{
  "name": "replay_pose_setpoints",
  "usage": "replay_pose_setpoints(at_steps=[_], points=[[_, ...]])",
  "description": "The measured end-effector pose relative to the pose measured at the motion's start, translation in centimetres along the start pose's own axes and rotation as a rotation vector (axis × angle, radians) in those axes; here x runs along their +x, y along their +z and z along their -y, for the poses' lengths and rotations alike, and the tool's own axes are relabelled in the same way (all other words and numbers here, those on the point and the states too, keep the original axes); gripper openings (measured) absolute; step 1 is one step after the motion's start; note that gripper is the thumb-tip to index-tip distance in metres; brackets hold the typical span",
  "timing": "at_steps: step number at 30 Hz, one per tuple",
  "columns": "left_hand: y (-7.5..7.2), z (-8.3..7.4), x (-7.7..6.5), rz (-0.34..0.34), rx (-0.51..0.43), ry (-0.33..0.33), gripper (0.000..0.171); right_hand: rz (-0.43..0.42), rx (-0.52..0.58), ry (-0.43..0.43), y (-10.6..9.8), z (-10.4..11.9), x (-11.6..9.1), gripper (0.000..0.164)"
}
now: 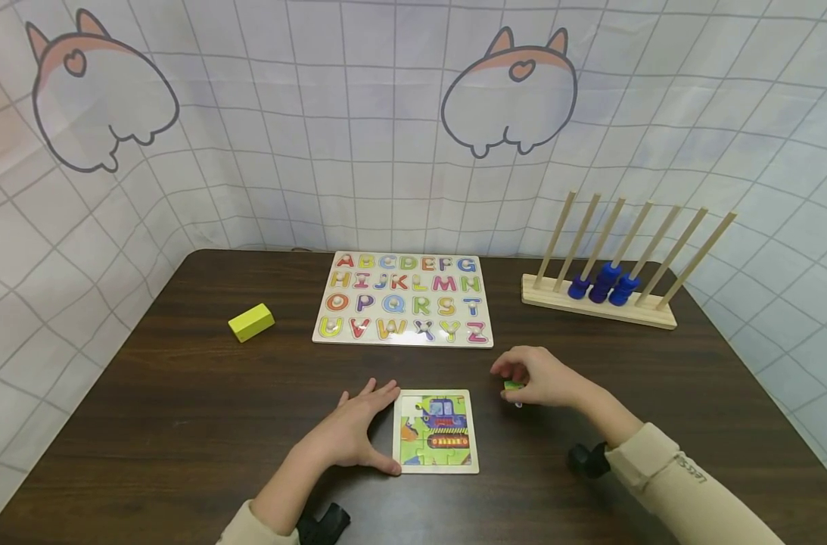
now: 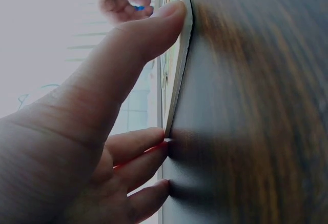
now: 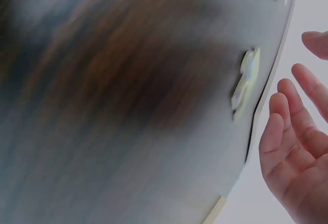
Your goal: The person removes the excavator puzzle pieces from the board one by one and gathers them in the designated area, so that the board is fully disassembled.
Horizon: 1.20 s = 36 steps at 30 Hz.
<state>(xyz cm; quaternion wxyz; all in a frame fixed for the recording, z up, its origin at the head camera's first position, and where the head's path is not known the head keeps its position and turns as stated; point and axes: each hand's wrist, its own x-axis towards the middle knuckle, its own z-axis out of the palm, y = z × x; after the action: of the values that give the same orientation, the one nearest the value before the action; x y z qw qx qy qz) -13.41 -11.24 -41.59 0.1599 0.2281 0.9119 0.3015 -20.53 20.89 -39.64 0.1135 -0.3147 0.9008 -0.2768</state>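
Observation:
A small square jigsaw puzzle (image 1: 473,431) with a light frame lies on the table, showing a blue and red tracked digger on green. Its upper left part shows a pale bare patch. My left hand (image 1: 352,430) spreads along its left side, thumb at the near corner and a fingertip at the far corner; in the left wrist view the thumb rests on the frame's edge. To the right, my right hand (image 1: 545,378) hovers with parted fingers over a loose green puzzle piece (image 1: 513,386). The right wrist view shows this puzzle piece (image 3: 247,83) on the table, apart from the fingers.
Behind the puzzle lies an alphabet board (image 1: 402,299) with coloured letters. A wooden peg stand (image 1: 597,300) with blue beads is at the back right. A yellow block (image 1: 252,323) sits at the left. A tiled-pattern cloth (image 1: 379,113) hangs behind the table (image 1: 181,424).

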Motion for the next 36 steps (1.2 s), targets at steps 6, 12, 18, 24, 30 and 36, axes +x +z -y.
replay_pose_setpoints(at_steps=[6,12,18,24,30,36], points=[[0.1,0.0,0.0,0.001,-0.001,-0.003,0.104,0.001,0.012,-0.011,0.5,1.1,0.5,0.026],[0.1,0.1,0.0,0.001,0.001,-0.002,0.104,0.009,0.034,-0.030,1.0,2.0,1.3,0.027],[0.0,0.0,0.0,-0.001,0.003,-0.008,0.103,0.033,0.044,-0.069,1.6,2.8,2.2,0.028],[-0.1,-0.2,-0.1,-0.004,-0.002,-0.007,0.103,0.063,0.060,-0.100,2.2,3.9,3.1,0.030],[-0.1,-0.1,0.0,-0.006,-0.002,-0.010,0.103,0.115,0.069,-0.121,2.8,4.8,3.9,0.031],[0.1,0.1,0.1,-0.015,0.004,0.005,0.103,0.147,0.045,-0.109,3.6,5.0,4.7,0.033]])
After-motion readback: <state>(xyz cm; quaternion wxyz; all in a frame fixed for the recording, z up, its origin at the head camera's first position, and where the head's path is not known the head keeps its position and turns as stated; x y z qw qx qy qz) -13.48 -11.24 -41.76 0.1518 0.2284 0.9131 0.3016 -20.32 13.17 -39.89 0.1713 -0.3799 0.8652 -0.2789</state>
